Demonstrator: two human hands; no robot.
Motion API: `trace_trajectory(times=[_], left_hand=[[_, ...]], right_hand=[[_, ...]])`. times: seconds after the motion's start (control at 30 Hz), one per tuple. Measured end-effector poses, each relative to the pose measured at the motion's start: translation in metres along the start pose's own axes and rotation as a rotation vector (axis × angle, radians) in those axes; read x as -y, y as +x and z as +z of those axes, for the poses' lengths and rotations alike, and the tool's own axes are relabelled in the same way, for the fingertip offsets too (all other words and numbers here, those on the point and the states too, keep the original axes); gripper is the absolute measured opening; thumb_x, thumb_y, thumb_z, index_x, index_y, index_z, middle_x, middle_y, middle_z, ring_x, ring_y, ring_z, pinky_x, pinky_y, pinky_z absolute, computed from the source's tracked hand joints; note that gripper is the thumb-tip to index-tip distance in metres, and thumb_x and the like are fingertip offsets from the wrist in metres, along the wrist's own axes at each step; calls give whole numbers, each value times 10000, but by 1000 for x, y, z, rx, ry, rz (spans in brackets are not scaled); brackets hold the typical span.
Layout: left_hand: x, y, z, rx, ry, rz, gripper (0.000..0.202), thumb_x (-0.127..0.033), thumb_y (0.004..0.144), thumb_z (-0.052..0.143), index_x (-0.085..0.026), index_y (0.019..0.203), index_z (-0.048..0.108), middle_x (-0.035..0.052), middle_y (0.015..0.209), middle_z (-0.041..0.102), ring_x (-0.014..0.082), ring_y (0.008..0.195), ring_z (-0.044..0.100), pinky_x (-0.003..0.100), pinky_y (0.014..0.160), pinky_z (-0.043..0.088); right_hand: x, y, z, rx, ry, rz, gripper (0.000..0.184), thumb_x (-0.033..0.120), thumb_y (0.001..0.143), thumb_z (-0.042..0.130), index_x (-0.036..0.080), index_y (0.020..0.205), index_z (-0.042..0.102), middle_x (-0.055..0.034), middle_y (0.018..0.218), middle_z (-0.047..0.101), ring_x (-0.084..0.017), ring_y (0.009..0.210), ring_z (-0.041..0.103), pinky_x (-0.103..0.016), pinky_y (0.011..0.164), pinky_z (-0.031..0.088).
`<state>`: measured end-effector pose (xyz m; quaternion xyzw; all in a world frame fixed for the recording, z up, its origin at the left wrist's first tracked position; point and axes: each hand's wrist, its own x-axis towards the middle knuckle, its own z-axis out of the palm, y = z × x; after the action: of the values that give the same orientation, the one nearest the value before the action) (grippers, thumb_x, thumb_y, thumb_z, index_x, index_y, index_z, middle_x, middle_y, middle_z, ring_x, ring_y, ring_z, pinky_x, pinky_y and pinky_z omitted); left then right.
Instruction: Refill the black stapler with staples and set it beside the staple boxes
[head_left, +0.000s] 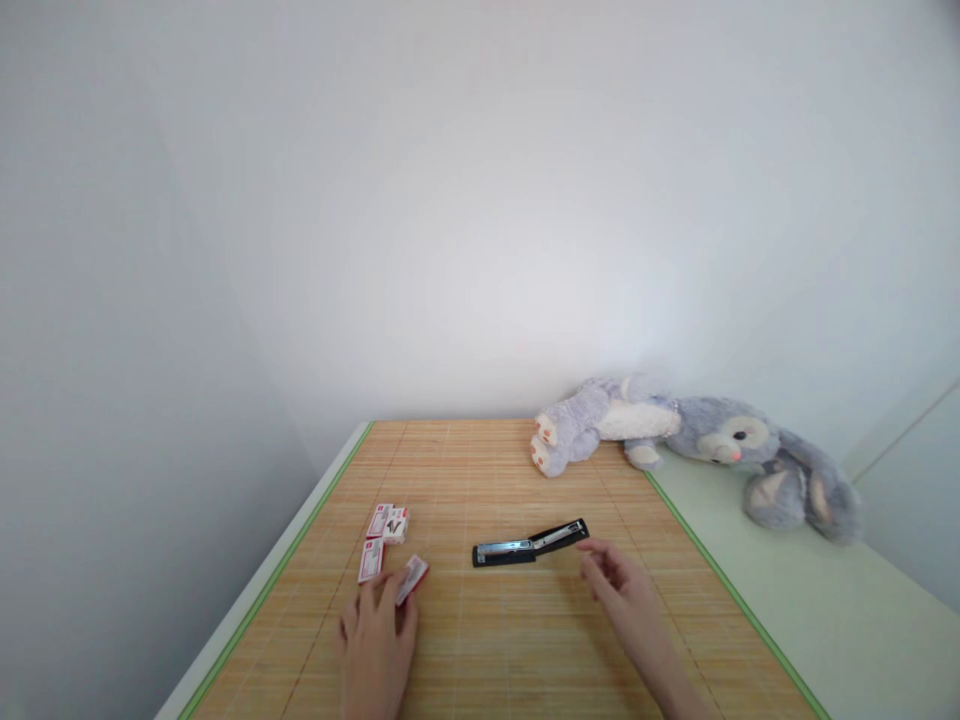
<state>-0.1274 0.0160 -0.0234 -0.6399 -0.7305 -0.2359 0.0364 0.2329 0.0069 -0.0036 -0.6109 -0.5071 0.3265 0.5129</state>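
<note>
**A:** Starting nearest to us, what do the hands hold?

**B:** The left hand [375, 640] is left of the stapler [529, 545] and nearer to us. Its fingers are closed around one staple box [412, 578], which is tilted up from the bamboo mat [480, 650]. The right hand [626, 595] holds nothing. Its fingers are loosely curled, half open, just beside the right end of the stapler. Whether they touch it, I cannot tell.

**A:** And how does the stapler lie?

**B:** It is folded open, flat on the mat. Its long axis goes left to right. The shiny channel end points left, toward the held box, and the black arm points right and slightly away.

**A:** What may go wrong?

**B:** I think the tilted box could spill staples between the slats, if it is open. Also, a push from the right hand could turn the stapler, because nothing fixes it.

**A:** And farther away?

**B:** The spare staple boxes [388, 523] lie left of the stapler. A plush rabbit [705, 435] lies behind it, to the right.
</note>
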Motion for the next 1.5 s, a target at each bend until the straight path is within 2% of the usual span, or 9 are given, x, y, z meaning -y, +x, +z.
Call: trace_trajectory(times=[0.13,0.27,0.47,0.67,0.83,1.03,1.2,1.37,1.5], left_hand=[[-10,-23,9,299,-340,215,393,-397,921,552,-363,1302,640,53,1251,675,285,1173,575,460,1019,455],[-52,-31,7,433,-555,296,484,-340,867,629,-344,1351,606,60,1272,673,270,1178,587,425,1036,464],[-94,-13,4,493,-609,395,481,-311,802,726,-347,1276,653,46,1220,678,256,1154,573,385,1007,453],[-87,-1,2,493,-637,400,248,-378,845,707,-314,1084,716,40,1134,672,261,1121,562,391,983,445],[-78,-3,1,489,-656,404,366,-394,844,707,-339,1205,684,48,1226,644,269,1187,540,421,1045,435],[-51,2,2,351,-615,264,387,-440,891,636,-322,1258,663,56,1271,611,259,1230,533,444,1099,416],[-64,1,-1,428,-521,354,546,-459,792,749,-375,1318,630,39,1290,624,273,1215,538,421,1064,421],[-92,0,-3,472,-492,391,366,-407,822,727,-388,1186,694,14,1177,658,256,1136,555,386,984,411],[-95,2,-2,481,-497,400,332,-416,822,735,-386,1150,695,2,1149,655,250,1127,546,375,966,386]], right_hand=[[4,-29,49,362,57,216,521,718,822,576,220,937,673,22,625,581,-111,437,444,-238,400,328],[-1,-33,72,513,58,293,565,754,812,560,197,813,654,52,533,509,-81,387,349,-222,394,241],[-21,-13,56,446,-3,269,508,672,798,608,195,627,572,63,465,439,-80,437,327,-221,464,220],[-30,-10,41,386,-41,289,488,650,781,618,203,598,551,58,443,449,-86,425,340,-214,456,239],[-28,-13,39,373,-28,318,515,722,769,586,210,714,575,65,445,477,-86,376,353,-216,407,232],[-24,-23,31,379,77,342,554,778,820,472,227,824,531,61,477,547,-74,295,326,-212,337,150],[-26,-24,33,358,-7,335,461,701,852,478,244,796,487,62,464,551,-92,283,342,-221,334,173],[2,-13,35,201,-348,78,244,471,867,592,231,832,617,25,547,608,-154,500,561,-244,485,349],[52,1,48,420,-762,-174,162,348,887,615,293,933,761,-14,810,759,-205,777,702,-260,641,432]])
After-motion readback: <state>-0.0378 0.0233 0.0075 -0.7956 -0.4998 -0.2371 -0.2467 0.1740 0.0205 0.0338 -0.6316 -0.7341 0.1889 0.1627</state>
